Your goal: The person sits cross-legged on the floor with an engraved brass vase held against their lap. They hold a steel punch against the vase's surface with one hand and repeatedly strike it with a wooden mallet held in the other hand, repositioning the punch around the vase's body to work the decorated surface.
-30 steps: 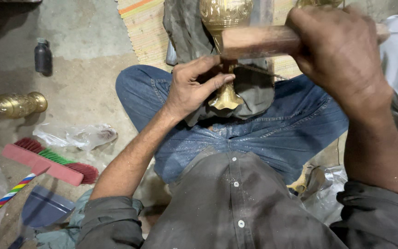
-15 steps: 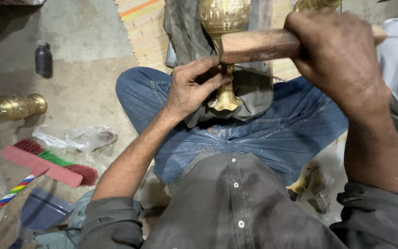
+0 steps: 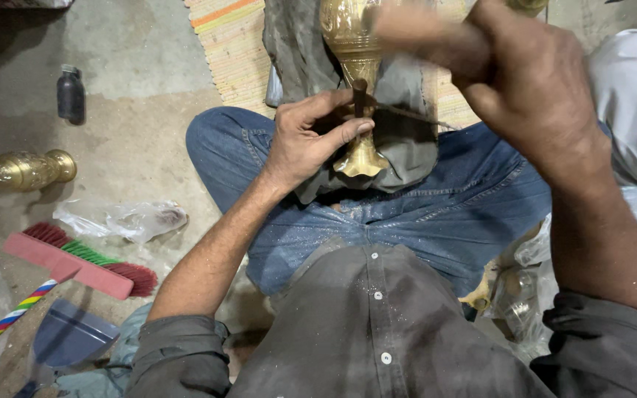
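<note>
A brass vase (image 3: 353,44) lies across my lap on a grey cloth (image 3: 407,140), its flared foot (image 3: 361,159) pointing toward me. My left hand (image 3: 305,136) pinches a short dark metal punch (image 3: 360,96) upright against the vase's narrow stem. My right hand (image 3: 528,81) is raised above it, gripping the blurred wooden handle of a hammer (image 3: 418,37). The hammer's head is not visible. I sit cross-legged in blue jeans.
A second brass vase (image 3: 23,169) lies on the concrete floor at left, near a small dark bottle (image 3: 71,93). A red-and-green brush (image 3: 82,258), crumpled plastic (image 3: 123,220) and a grey dustpan (image 3: 71,335) lie nearby. A woven mat (image 3: 234,44) lies ahead.
My right hand has lifted the hammer up and away, its handle now blurred. The punch in my left hand is now exposed against the vase stem.
</note>
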